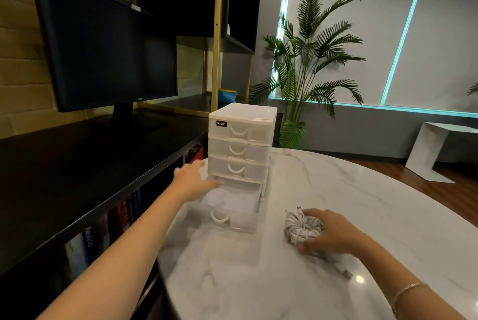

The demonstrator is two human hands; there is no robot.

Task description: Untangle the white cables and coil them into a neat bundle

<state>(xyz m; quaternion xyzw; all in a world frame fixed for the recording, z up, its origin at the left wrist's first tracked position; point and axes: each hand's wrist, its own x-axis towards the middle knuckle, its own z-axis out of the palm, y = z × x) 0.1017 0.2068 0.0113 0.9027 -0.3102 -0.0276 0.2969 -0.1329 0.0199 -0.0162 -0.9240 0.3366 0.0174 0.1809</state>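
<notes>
A coiled bundle of white cables (pixel 301 227) lies on the white marble table (pixel 349 190), right of centre. My right hand (pixel 328 233) is wrapped around its right side, fingers curled on it. A loose plug end (pixel 346 273) trails toward me under my wrist. My left hand (pixel 192 180) reaches out flat, fingers apart, at the left side of a white plastic drawer unit (pixel 241 142), just above its pulled-out bottom drawer (pixel 227 209). It holds nothing.
The drawer unit has three shut drawers above the open one. A black desk with a monitor (pixel 108 53) and shelves of books stands to the left. A potted palm (pixel 307 66) and a white side table (pixel 434 149) stand behind the table.
</notes>
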